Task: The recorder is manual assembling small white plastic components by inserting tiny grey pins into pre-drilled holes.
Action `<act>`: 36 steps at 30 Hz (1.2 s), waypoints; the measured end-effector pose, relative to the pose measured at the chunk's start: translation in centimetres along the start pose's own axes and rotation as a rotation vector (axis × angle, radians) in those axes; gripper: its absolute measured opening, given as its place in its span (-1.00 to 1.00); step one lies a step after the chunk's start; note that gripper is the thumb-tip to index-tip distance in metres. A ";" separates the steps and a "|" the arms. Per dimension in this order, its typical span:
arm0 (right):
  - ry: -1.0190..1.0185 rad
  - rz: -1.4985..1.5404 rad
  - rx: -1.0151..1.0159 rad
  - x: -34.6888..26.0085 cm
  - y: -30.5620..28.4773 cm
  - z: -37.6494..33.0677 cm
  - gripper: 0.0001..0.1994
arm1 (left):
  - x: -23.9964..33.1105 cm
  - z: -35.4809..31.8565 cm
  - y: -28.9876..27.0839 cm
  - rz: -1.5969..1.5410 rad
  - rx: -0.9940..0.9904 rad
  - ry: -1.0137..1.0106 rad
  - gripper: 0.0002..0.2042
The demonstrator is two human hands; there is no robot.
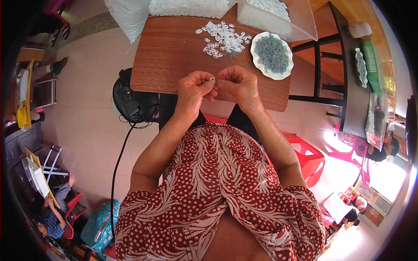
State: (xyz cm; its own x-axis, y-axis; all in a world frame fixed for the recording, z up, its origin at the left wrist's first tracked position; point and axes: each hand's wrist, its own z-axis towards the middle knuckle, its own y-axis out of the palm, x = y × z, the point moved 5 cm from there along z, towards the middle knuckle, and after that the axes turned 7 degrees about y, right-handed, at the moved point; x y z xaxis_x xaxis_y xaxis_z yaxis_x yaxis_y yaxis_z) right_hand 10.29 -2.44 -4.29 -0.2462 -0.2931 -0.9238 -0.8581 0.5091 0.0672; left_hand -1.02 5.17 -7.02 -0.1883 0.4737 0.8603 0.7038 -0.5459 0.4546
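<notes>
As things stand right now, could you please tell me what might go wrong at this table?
The small white plastic piece pinched in the left hand could slip and drop. The white scalloped plate of small grey pieces sits at the right edge of the brown wooden table, so a bump might spill them.

No lettering around you can be read: faint pink marks on the white sack (129,21) beside your table's (163,56) far left corner are too blurred, pale print on the teal package (96,227) at your lower left is too small, and the wall panel (372,197) at your lower right shows only indistinct blocks.
</notes>
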 end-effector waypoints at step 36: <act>0.016 0.041 0.018 1.3 0.4 0.7 -0.87 | -0.6 0.1 -0.5 0.056 0.078 0.042 -0.93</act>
State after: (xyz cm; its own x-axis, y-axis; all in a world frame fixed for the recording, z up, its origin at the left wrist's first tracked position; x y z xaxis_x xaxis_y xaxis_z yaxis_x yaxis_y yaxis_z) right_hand 9.96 -2.09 -5.69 -0.2884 -0.2847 -0.9142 -0.8390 0.5352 0.0979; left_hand -1.17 5.23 -7.73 -0.1745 0.4136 0.8936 0.7651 -0.5143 0.3875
